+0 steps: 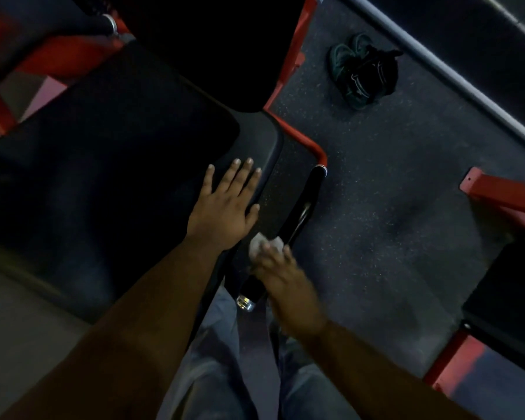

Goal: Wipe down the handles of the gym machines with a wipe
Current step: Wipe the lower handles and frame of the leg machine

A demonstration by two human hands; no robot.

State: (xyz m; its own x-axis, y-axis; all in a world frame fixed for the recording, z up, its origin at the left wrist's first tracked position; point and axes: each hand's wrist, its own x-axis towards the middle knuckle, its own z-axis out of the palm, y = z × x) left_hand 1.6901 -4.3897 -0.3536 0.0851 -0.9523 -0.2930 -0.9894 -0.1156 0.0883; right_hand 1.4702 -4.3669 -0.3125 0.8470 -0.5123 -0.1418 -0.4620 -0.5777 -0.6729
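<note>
1. At about nine o'clock from the middle of the view lies the black seat pad (103, 165) of a red-framed machine (297, 137). It carries nothing but a hand.
2. The left hand (225, 204) rests flat on the pad's right edge, its grip spread, fingers straight and pointing toward one o'clock. It looks to be bracing the person, which is a sound way to steady the body while the other hand works.
3. Just beside it, toward four o'clock, runs the black handle (297, 213), slanting from a chrome end cap near six o'clock up to the red frame at one o'clock.
4. The right hand (281, 277) has its grip curled round the lower part of the handle with the white wipe (265, 245) pinched between fingers and bar. The hand is blurred, so exact finger placement cannot be told.
5. Judging from this, the wipe covers only the lower stretch. To do the step well, keep the wipe wrapped fully round the bar and run it the whole length up to the red frame, then back over the chrome cap.
6. At one o'clock, well apart on the speckled floor (406, 207), sit dark shoes (346, 68) touching a black bag (376, 71); what it holds cannot be seen.
</note>
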